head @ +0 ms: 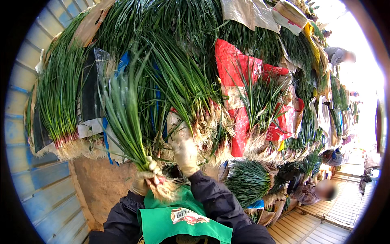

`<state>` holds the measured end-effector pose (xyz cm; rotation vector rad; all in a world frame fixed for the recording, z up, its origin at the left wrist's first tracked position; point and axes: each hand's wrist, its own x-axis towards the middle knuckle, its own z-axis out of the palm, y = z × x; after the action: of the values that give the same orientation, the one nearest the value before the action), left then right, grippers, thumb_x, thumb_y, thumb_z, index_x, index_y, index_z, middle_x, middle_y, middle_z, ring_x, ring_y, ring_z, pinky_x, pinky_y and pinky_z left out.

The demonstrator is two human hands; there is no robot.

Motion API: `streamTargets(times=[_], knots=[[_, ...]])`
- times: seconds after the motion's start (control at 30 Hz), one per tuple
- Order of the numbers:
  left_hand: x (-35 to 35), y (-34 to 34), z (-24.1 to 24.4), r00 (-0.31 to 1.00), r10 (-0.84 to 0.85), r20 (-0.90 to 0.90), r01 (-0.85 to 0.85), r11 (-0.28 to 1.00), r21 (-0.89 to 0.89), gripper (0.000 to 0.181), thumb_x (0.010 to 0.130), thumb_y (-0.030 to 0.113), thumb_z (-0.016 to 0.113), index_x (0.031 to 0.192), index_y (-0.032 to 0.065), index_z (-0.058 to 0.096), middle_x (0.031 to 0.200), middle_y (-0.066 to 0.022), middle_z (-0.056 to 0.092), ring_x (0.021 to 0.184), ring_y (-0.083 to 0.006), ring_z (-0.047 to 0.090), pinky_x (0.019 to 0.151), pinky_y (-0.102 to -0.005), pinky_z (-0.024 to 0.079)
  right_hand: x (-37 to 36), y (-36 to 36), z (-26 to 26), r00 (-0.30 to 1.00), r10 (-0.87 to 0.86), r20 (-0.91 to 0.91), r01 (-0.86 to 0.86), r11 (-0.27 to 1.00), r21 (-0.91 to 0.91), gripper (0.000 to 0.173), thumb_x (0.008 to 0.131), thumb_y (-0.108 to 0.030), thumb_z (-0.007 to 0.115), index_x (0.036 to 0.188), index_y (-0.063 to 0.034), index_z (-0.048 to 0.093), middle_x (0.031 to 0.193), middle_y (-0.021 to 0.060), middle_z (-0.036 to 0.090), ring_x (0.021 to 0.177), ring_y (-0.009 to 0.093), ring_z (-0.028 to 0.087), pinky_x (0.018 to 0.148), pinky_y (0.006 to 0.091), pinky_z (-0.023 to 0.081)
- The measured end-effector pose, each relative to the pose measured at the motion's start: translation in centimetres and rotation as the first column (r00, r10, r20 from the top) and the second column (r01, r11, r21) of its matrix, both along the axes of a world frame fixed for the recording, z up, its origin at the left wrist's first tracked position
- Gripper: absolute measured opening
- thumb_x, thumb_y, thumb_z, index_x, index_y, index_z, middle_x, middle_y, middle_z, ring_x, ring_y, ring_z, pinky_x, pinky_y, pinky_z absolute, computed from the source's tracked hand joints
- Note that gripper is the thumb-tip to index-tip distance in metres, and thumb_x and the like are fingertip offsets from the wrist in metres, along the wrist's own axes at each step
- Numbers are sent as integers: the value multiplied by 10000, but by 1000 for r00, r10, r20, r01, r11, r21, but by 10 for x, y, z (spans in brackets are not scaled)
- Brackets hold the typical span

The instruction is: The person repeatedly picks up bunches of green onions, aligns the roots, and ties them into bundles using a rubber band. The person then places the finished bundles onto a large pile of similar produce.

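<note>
Gloved, my left hand (142, 182) grips a bunch of green onions (134, 134) near its bulbs, with the long leaves pointing up and the roots hanging to the right. My right hand (184, 154), also gloved and blurred, is at the root ends of a loose heap of onions (195, 100); whether its fingers hold any of them cannot be told. Right of that heap lies a red printed sack (225, 61) with more onions (262, 103) on it. A green apron (186, 222) covers my front.
Stacked onions (61, 106) stand at the left by a corrugated metal wall (39, 174). Another bundle (249, 180) lies low at the right. One co-worker (307, 193) is at the lower right, another (336, 55) at the upper right. Bare ground (103, 183) shows at the lower left.
</note>
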<state>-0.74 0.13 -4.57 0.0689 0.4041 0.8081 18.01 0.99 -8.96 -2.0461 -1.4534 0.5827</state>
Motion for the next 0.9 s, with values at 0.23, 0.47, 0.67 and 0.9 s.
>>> streamTargets(times=[0.23, 0.47, 0.67, 0.9], knots=[[68, 22, 0, 846, -199, -495, 100, 970, -220, 172, 788, -21, 603, 928, 66, 553, 852, -67, 604, 708, -189, 603, 597, -342, 543, 48, 44, 11, 896, 72, 439, 100, 929, -357, 198, 851, -291, 601, 924, -108, 621, 709, 14, 581, 636, 134, 514, 574, 280, 444], [76, 17, -44, 832, -249, -496, 182, 967, -180, 153, 808, -10, 586, 960, 5, 587, 742, -110, 639, 534, -175, 609, 458, -256, 489, 15, 3, -3, 978, -140, -157, 165, 973, 163, 119, 840, -127, 591, 935, -81, 644, 757, 84, 631, 655, 240, 585, 644, 346, 473], [87, 18, -47, 856, -173, -487, 105, 981, -164, 326, 793, -45, 562, 1113, 12, 537, 796, -105, 630, 552, -196, 588, 494, -279, 494, 37, 10, -15, 916, -78, 393, 115, 991, -72, 299, 783, -156, 613, 1074, -93, 581, 908, 101, 591, 825, 269, 544, 746, 388, 423], [101, 25, -55, 887, -145, -439, 100, 987, -123, 319, 818, -6, 535, 1133, 37, 511, 909, -122, 646, 570, -186, 605, 487, -269, 504, 43, -3, -3, 967, -55, -249, 67, 997, 42, 185, 843, -155, 597, 1001, -82, 662, 816, 113, 664, 676, 228, 627, 642, 288, 492]])
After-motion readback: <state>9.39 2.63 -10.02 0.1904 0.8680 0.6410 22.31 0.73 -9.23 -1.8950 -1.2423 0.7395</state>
